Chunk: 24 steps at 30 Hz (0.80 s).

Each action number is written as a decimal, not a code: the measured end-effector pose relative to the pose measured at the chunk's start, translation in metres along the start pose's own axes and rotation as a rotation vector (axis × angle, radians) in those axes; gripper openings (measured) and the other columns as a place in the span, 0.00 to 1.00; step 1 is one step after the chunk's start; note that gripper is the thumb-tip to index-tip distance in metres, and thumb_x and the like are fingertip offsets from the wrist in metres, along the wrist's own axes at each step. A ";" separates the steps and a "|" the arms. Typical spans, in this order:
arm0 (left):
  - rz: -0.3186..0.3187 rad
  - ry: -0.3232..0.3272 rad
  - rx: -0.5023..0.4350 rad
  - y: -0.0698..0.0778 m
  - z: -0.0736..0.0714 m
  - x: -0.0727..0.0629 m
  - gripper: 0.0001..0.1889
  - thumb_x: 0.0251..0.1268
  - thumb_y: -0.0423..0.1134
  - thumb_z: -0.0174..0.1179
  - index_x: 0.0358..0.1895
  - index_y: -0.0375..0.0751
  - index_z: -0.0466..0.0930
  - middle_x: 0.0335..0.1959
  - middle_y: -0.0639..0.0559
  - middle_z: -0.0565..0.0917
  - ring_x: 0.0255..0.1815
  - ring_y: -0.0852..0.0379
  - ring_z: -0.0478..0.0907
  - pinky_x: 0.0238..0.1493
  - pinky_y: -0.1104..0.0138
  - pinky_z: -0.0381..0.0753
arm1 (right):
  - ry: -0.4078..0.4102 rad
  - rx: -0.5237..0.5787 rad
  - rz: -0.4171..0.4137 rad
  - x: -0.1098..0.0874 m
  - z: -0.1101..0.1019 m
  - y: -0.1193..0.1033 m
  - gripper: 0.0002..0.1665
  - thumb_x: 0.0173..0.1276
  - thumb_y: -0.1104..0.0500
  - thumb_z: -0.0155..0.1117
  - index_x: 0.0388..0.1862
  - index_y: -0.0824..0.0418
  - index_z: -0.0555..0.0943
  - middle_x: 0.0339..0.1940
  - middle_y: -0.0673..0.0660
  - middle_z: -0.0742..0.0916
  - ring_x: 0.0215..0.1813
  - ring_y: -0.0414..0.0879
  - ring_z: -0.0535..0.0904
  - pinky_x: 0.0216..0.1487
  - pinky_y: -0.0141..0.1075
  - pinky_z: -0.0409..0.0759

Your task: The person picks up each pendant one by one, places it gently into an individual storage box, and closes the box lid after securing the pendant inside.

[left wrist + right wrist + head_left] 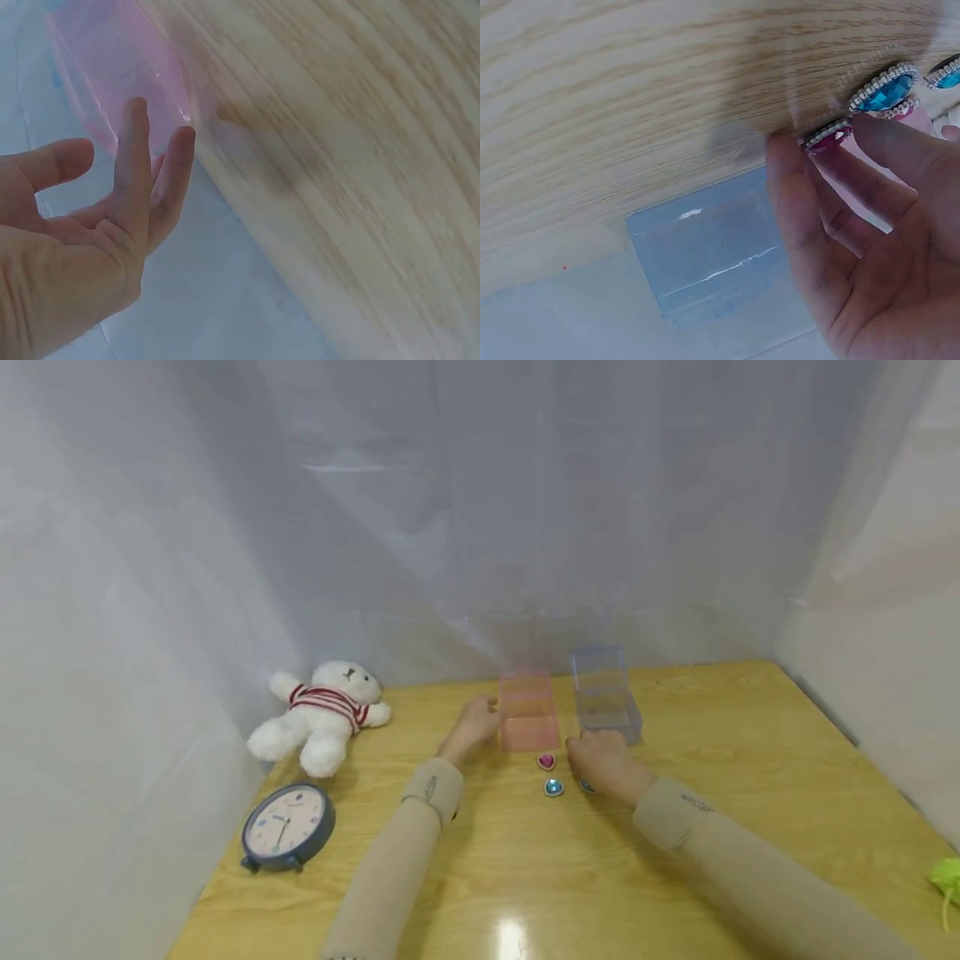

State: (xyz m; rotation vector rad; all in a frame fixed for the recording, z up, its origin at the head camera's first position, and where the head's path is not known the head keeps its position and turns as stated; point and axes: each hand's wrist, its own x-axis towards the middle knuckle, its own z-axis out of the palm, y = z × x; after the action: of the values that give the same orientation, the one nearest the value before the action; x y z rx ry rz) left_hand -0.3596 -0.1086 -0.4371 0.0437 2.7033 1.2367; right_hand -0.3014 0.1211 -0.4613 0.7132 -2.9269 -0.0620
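My right hand [606,762] is low over the table in front of the clear blue box [611,717]. In the right wrist view, its thumb and index finger pinch a pink gem [829,137] with a silver beaded edge; the head view hides this gem. Close by lie a blue heart gem [553,787], a pink heart gem [546,762] and another blue gem [587,786], partly covered by the hand. My left hand [477,723] is beside the clear pink box [528,735], its fingers loosely extended and holding nothing. Both boxes have raised lids.
At the left, a white teddy bear [324,725] in a striped top lies near the table's far edge. A round blue alarm clock [288,827] lies in front of it. Something bright green [948,878] shows at the right edge. White sheeting [480,510] stands behind the table.
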 end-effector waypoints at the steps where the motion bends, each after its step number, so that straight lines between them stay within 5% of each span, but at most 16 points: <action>1: -0.006 0.000 -0.008 0.000 0.001 0.000 0.27 0.82 0.37 0.52 0.77 0.30 0.65 0.71 0.31 0.77 0.57 0.41 0.85 0.66 0.53 0.86 | 0.007 -0.001 -0.007 -0.001 0.000 0.000 0.08 0.65 0.61 0.74 0.30 0.60 0.82 0.26 0.57 0.86 0.27 0.49 0.83 0.27 0.47 0.88; 12: 0.015 -0.017 -0.061 -0.003 0.004 -0.001 0.26 0.78 0.32 0.51 0.75 0.26 0.67 0.67 0.28 0.79 0.52 0.45 0.85 0.51 0.63 0.91 | 0.101 0.013 -0.101 -0.006 0.007 -0.002 0.11 0.58 0.67 0.78 0.26 0.60 0.82 0.23 0.56 0.85 0.26 0.48 0.80 0.24 0.41 0.86; 24: -0.022 -0.031 -0.182 -0.003 0.007 -0.002 0.28 0.77 0.31 0.50 0.78 0.28 0.64 0.68 0.29 0.78 0.61 0.39 0.83 0.58 0.56 0.91 | 0.117 0.053 -0.083 -0.006 -0.002 -0.005 0.08 0.67 0.58 0.71 0.39 0.61 0.82 0.30 0.57 0.83 0.29 0.49 0.79 0.25 0.42 0.83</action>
State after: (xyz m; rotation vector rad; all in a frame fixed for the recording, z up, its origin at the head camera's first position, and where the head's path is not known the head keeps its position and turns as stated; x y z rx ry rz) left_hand -0.3560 -0.1058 -0.4437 0.0107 2.5460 1.4570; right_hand -0.2930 0.1193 -0.4602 0.8172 -2.7962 0.0478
